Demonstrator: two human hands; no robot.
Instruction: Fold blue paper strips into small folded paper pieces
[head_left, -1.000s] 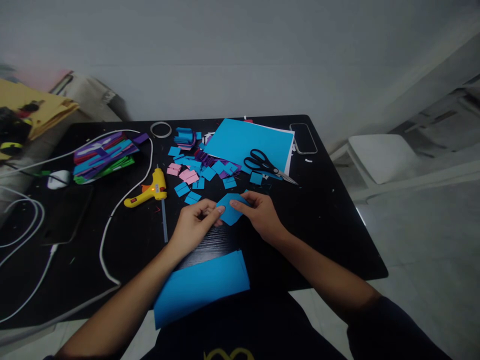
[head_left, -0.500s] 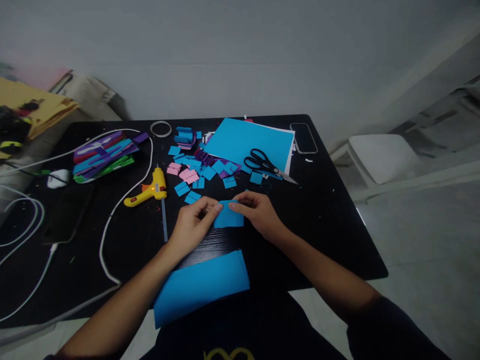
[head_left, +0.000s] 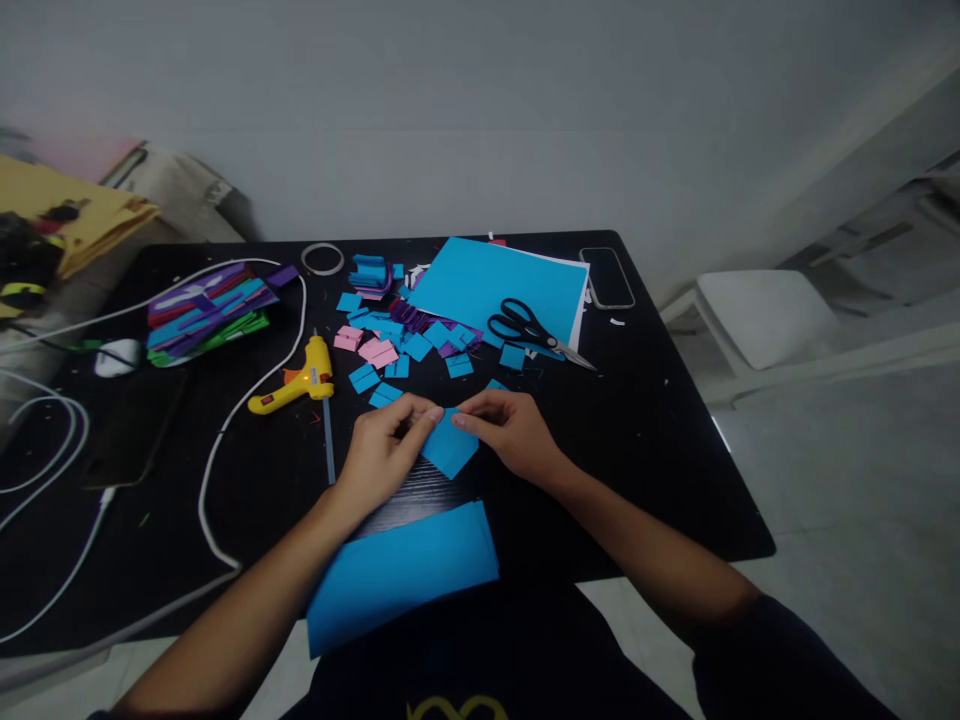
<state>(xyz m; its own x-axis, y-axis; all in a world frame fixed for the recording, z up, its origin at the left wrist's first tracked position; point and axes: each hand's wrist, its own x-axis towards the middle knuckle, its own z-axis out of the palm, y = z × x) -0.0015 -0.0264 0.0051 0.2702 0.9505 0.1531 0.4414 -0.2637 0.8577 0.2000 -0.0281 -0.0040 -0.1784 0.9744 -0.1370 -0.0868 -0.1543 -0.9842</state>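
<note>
A small blue paper piece is held between my two hands above the black table, one corner pointing toward me. My left hand pinches its upper left edge between thumb and fingers. On its upper right side, my right hand grips it the same way, and the fingers behind the paper are partly hidden. Nearer my body lies a larger folded blue sheet. Beyond my hands are several small blue pieces and pink pieces, scattered on the table.
Black-handled scissors rest on a big blue sheet. A yellow glue gun lies left of my hands, beside a looping white cable. One phone is at the back right; a paper bundle sits back left.
The small blue paper has turned from lying square to a diamond-like angle. My right hand has shifted slightly down and left, while my left hand is nearly where it was.
</note>
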